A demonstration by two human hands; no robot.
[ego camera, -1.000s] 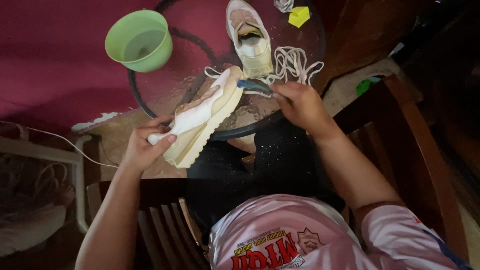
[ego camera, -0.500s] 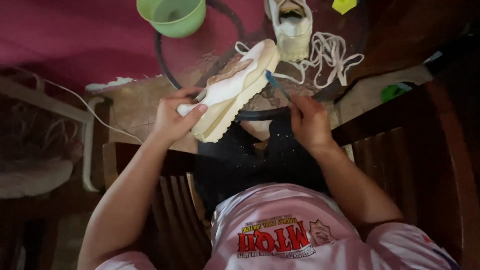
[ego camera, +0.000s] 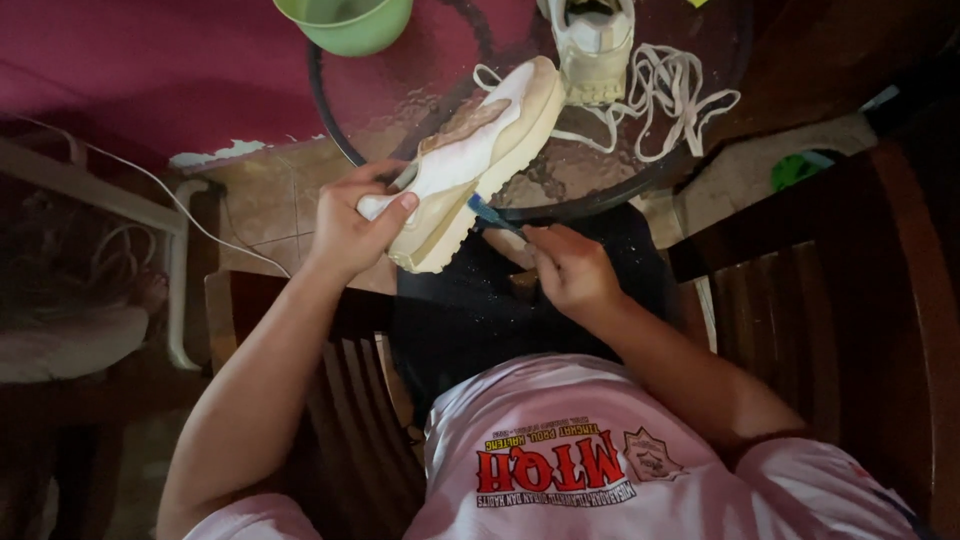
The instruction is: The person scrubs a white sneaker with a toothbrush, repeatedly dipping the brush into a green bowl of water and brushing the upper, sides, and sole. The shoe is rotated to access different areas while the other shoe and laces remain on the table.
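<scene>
left hand (ego camera: 350, 225) gripping cream shoe (ego camera: 480, 155) | right hand (ego camera: 572, 272) pinching blue brush (ego camera: 490, 213) | green bowl (ego camera: 345, 20) contents unclear

Two hands are in view, the left hand (ego camera: 350, 225) and the right hand (ego camera: 570, 275). Two pale shoes: one shoe (ego camera: 480, 150) held up, a second shoe (ego camera: 593, 45) on the table. One blue brush (ego camera: 492, 213), one green bowl (ego camera: 345, 20), one round glass table (ego camera: 420, 90), one tangle of white laces (ego camera: 670, 95).
</scene>
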